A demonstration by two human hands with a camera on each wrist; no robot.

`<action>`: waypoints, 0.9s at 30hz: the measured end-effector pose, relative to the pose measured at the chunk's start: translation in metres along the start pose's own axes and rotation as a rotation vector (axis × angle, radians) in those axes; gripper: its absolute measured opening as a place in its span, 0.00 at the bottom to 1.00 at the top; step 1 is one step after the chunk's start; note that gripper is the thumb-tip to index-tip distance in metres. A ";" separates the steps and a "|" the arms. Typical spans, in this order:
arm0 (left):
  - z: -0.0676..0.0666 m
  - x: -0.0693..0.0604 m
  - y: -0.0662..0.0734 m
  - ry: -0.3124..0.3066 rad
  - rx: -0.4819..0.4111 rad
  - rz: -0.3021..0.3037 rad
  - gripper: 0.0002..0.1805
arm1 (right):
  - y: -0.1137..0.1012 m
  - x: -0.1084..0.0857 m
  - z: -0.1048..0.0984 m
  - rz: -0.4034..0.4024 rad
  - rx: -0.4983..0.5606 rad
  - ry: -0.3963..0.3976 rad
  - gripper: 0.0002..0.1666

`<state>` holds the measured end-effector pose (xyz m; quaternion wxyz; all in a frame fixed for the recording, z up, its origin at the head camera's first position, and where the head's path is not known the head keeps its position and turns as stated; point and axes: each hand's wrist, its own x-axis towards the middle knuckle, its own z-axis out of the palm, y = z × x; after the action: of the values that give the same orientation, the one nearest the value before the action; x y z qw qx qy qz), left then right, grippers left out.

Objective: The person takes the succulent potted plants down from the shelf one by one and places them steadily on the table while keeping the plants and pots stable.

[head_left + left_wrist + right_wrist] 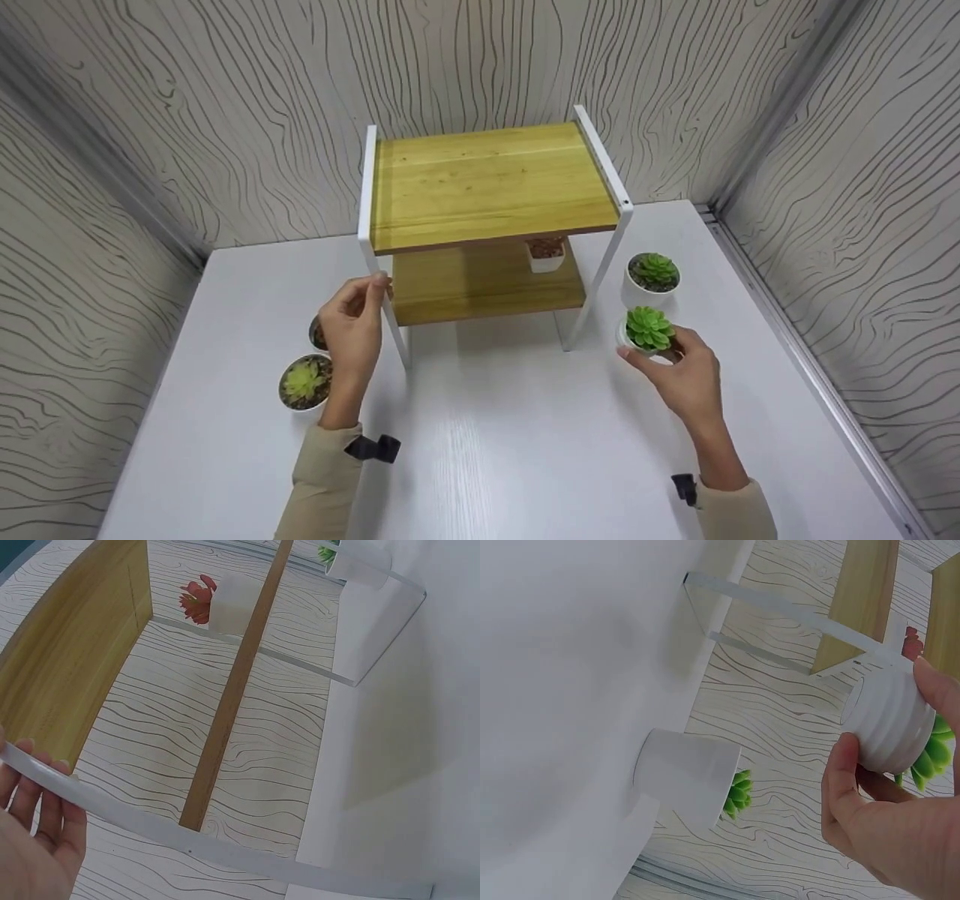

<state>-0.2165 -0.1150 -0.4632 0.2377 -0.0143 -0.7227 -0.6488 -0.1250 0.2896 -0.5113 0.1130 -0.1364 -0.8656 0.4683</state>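
Note:
My right hand (pixel 688 375) grips a small white ribbed pot (pixel 891 720) with a bright green succulent (pixel 649 328), held to the right of the shelf's front leg. In the left wrist view, my left hand (pixel 41 821) has its fingers curled round the white metal frame (pixel 135 816) at the shelf's left side. The two-tier shelf has a bare wooden top board (pixel 491 184). On its lower board (pixel 480 289), towards the right, stands a white square pot (pixel 547 259), with a red succulent (pixel 197 600) visible in the left wrist view.
A white pot (pixel 686 772) with a green succulent (pixel 655 270) stands right of the shelf. Left of it, a pot with a yellow-green succulent (pixel 305 381) stands beside another pot (pixel 316 334) partly hidden by my left hand. Patterned walls (pixel 480 60) enclose the white table (pixel 480 450).

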 end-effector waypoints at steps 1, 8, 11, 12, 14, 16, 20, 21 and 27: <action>0.000 0.000 0.000 0.000 0.000 0.002 0.11 | 0.001 0.002 -0.001 -0.001 0.003 -0.002 0.39; -0.001 0.000 -0.001 -0.008 -0.015 0.018 0.11 | 0.006 0.013 -0.005 -0.008 0.009 -0.039 0.40; -0.001 0.000 -0.001 -0.010 -0.021 0.020 0.11 | 0.008 0.019 -0.008 -0.008 0.012 -0.060 0.42; 0.000 0.000 0.000 -0.010 -0.023 0.021 0.11 | 0.009 0.021 -0.009 -0.008 0.012 -0.069 0.43; 0.000 0.000 0.000 -0.010 -0.021 0.017 0.11 | 0.010 0.025 -0.011 -0.002 0.010 -0.085 0.45; 0.000 0.000 0.000 -0.010 -0.014 0.011 0.11 | 0.011 0.028 -0.013 0.010 0.003 -0.103 0.47; 0.000 0.000 -0.001 -0.011 -0.010 0.014 0.11 | 0.015 0.036 -0.017 0.021 -0.023 -0.130 0.49; 0.000 0.001 -0.001 -0.011 -0.011 0.015 0.11 | 0.016 0.038 -0.018 0.021 -0.030 -0.136 0.50; 0.000 0.001 -0.001 -0.012 -0.027 0.017 0.10 | 0.023 0.051 -0.021 0.019 -0.098 -0.168 0.50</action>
<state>-0.2177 -0.1154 -0.4639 0.2388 -0.0276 -0.7151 -0.6564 -0.1626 0.3355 -0.5162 0.0288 -0.1100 -0.8926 0.4363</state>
